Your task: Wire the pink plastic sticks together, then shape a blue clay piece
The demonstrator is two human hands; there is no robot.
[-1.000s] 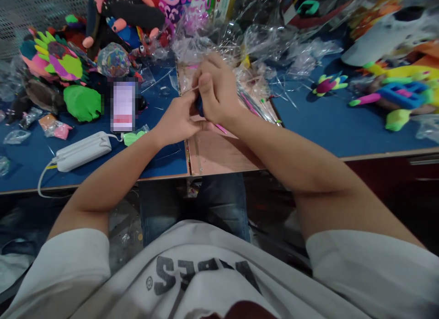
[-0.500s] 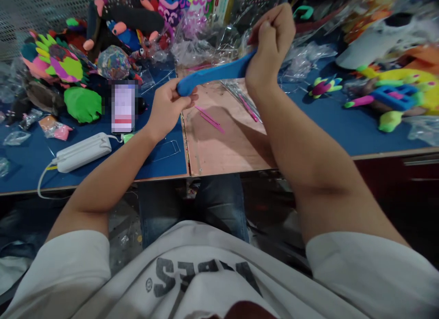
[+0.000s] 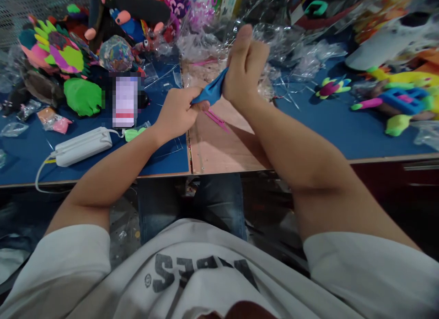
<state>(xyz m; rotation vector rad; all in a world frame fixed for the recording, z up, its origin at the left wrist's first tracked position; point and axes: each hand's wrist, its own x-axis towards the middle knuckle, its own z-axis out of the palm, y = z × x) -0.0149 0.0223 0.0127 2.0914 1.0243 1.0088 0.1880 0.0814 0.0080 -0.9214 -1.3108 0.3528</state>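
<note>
Both my hands grip one strip of blue clay [image 3: 211, 93] above a pink work board [image 3: 219, 147]. My left hand [image 3: 178, 113] pinches the strip's lower left end with closed fingers. My right hand [image 3: 244, 67] is closed round the upper right end, thumb pointing up. The clay stretches short and taut between them. A thin pink tool [image 3: 218, 120] lies on the board just under the clay.
A blue table top [image 3: 329, 122] holds colourful clay figures [image 3: 55, 58] at the back left and at the right [image 3: 394, 99]. Crumpled clear plastic wrap [image 3: 295, 54] lies at the back. A phone [image 3: 124, 102] and a white power bank [image 3: 82, 145] sit at my left.
The blue clay was bunched between my hands, then pulled long as my right hand rose to the right. Now the right hand has come back down and the strip is shorter.
</note>
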